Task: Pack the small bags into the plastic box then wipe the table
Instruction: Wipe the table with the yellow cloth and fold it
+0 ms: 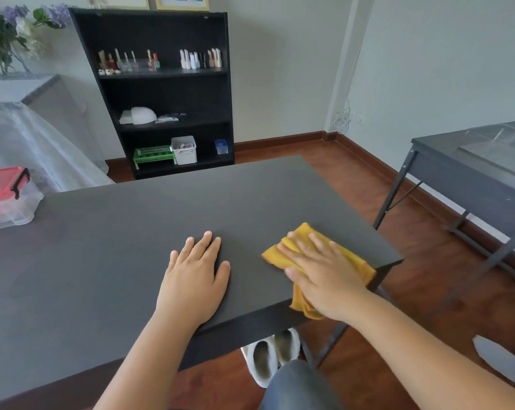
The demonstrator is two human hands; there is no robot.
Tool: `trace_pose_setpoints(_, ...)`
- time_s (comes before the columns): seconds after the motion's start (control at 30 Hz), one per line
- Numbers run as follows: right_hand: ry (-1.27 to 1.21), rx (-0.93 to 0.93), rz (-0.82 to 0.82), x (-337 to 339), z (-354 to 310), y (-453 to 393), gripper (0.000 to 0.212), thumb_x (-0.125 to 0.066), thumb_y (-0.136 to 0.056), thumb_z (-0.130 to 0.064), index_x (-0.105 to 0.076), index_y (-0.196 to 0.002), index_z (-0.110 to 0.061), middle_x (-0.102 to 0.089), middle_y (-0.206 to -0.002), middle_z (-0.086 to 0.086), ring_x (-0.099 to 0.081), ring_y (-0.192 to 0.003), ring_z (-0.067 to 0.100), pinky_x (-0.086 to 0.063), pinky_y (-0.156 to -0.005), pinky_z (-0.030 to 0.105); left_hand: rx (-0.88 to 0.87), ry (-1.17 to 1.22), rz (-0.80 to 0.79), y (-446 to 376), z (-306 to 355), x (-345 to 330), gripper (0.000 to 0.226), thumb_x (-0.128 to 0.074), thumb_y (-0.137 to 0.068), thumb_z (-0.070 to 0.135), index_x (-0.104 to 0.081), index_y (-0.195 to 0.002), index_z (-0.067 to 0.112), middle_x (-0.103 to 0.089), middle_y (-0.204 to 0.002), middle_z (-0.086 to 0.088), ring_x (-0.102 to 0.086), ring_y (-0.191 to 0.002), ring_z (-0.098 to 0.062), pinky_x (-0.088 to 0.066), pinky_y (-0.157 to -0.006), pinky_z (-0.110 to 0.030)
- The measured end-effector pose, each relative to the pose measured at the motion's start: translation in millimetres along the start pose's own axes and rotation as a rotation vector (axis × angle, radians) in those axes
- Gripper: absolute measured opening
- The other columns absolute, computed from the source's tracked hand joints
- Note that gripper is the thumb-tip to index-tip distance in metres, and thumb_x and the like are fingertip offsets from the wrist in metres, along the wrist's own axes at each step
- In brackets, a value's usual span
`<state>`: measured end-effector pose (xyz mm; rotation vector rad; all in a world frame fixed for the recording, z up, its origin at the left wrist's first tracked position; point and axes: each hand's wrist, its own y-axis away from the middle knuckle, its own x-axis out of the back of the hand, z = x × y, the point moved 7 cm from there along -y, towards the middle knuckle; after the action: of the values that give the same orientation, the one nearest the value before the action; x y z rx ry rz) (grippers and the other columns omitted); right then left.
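A dark grey table [138,220] fills the middle of the view. My right hand [321,273] presses flat on a yellow cloth [305,232] near the table's right front corner; part of the cloth hangs over the front edge. My left hand [195,273] lies flat on the tabletop to the left of the cloth, fingers together, holding nothing. A clear plastic box [10,202] with a red lid closed on it stands at the table's far left. Pale contents show faintly through its wall; no small bags lie on the table.
A black bookshelf [161,93] with small bottles and bins stands behind the table. A second grey table [472,179] is at the right. White slippers [268,356] sit on the wooden floor under the table's front edge. A vase of flowers [10,34] is at the far left.
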<state>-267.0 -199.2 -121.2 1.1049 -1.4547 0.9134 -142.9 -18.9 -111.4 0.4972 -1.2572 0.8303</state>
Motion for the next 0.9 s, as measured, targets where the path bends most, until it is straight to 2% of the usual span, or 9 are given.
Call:
trace_pose_setpoints(0.13, -0.055, 0.149, -0.064, -0.6, -35.0, -53.4, 0.051, -0.016, -0.1, -0.051, -0.009, -0.149, -0.045, 0.002, -0.16, -0.017, 0.005, -0.148, 0.018, -0.001, -0.117, 0.044, 0.002, 0.015, 0.004, -0.5, -0.1, 0.3, 0.058, -0.024, -0.096, 0.048, -0.021, -0.15, 0.027, -0.013, -0.159, 0.009, -0.006, -0.146, -0.019, -0.006, -0.116, -0.038)
trace_pose_setpoints(0.43, -0.035, 0.248, -0.123, -1.3, -58.1, -190.2, 0.05, -0.017, -0.1, -0.049, -0.012, -0.15, -0.042, -0.002, -0.161, -0.011, 0.001, -0.148, 0.023, -0.002, -0.116, 0.051, 0.011, 0.016, -0.005, -1.1, -2.3, -2.2, 0.059, -0.02, -0.094, 0.051, -0.018, -0.15, 0.031, -0.009, -0.159, 0.014, -0.002, -0.146, -0.016, -0.002, -0.116, -0.038)
trace_pose_setpoints(0.67, -0.03, 0.113, -0.113, 10.7, -20.5, -267.0, 0.05, -0.015, -0.102, -0.044, -0.01, -0.151, -0.039, -0.003, -0.162, -0.008, -0.001, -0.148, 0.023, -0.004, -0.116, 0.052, 0.044, 0.027, -0.009, -0.5, -3.4, -1.2, 0.059, -0.018, -0.094, 0.052, -0.015, -0.15, 0.034, -0.004, -0.158, 0.02, 0.002, -0.146, -0.012, 0.004, -0.115, -0.032)
trace_pose_setpoints(0.9, -0.035, -0.112, -0.052, 24.9, 59.2, -282.6, 0.053, -0.011, -0.099, -0.04, -0.01, -0.152, -0.037, -0.004, -0.162, -0.006, -0.002, -0.148, 0.026, -0.005, -0.115, 0.055, 0.051, 0.017, -0.013, 1.8, -3.8, -1.2, 0.058, -0.022, -0.095, 0.05, -0.016, -0.15, 0.034, -0.003, -0.158, 0.021, 0.003, -0.146, -0.01, 0.003, -0.116, -0.031)
